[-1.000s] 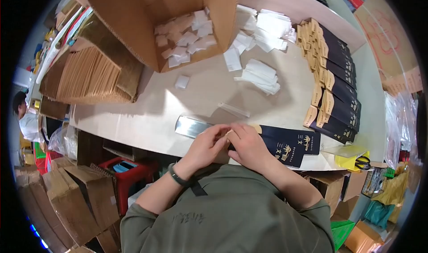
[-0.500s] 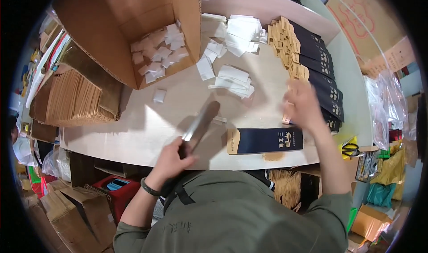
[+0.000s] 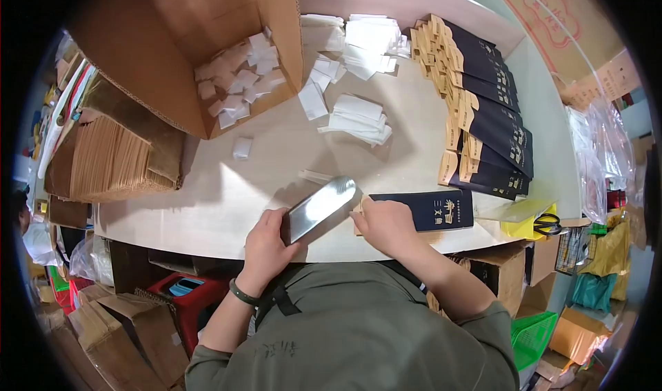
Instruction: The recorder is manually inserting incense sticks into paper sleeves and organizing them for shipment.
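Note:
My left hand (image 3: 265,243) is closed around one end of a flat, shiny silver metal strip (image 3: 321,208) with a rounded tip. It is held tilted above the table's front edge. In front of me lies a flat navy packet (image 3: 427,209) with gold lettering. My right hand (image 3: 387,227) pinches the packet's left end and covers most of its tan part. The strip's rounded tip is close to the right fingertips. A small pale slip (image 3: 316,176) lies on the table behind the strip.
Several navy-and-tan packets (image 3: 493,125) overlap at the right. White sachets (image 3: 358,118) lie in piles mid-table. An open cardboard box (image 3: 279,94) holds small white sachets; another box (image 3: 165,139) holds stacked brown card. Black scissors (image 3: 547,224) rest at the right edge.
My right hand has moved left and nearer, from the packet stack to the left end of the navy packet. The metal strip has turned its broad face up, tip further right.

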Available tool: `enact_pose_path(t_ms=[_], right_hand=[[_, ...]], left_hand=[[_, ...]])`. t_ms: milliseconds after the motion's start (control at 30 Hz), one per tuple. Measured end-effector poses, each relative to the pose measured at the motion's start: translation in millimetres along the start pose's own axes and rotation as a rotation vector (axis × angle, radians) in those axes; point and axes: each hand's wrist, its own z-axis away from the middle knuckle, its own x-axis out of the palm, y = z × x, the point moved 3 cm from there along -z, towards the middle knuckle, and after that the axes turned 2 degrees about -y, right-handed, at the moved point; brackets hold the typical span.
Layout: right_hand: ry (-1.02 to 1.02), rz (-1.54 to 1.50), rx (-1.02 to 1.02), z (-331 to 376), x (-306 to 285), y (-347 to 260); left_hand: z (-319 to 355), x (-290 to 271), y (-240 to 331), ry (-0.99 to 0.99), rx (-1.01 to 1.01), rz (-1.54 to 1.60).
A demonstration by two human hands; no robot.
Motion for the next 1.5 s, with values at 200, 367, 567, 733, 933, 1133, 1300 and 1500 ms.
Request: enact_pose_path(t_ms=[200, 367, 567, 733, 933, 1133, 1300, 1500], right_hand=[[-0.138, -0.072, 0.076, -10.6, -7.8, -7.4], [0.003, -0.043, -0.004, -11.3, 3.4, -8.7], [0.013, -0.145, 0.086, -24.2, 10.0, -13.9], [-0.028, -0.221, -0.084, -22.9, 4.4, -48.0], [0.250, -0.127, -0.198, -70.7, -5.0, -19.7], [0.139, -0.026, -0.194, -85.1, 7.4, -4.2], [0.249, -0.062, -0.217, -92.3, -39.7, 5.2], [0.411, -0.036, -0.070, -152.3, -95.5, 48.5]], left_hand=[[9.7, -7.6, -4.8, -0.110, 0.052, -0.043], [2.7, -9.3, -3.2, -0.067, 0.072, 0.025], [-2.9, -19.6, -7.9, -0.245, 0.240, -0.102], [-34.1, -22.7, -3.7, 0.021, 0.439, 0.007], [-113.2, -41.9, -94.3, 0.373, -0.122, -0.168], [-126.8, -36.0, -95.5, 0.470, -0.237, 0.249], [-48.7, -68.3, -38.8, 0.267, -0.108, 0.281], [-4.5, -6.8, -26.3, 0.104, 0.152, -0.016]])
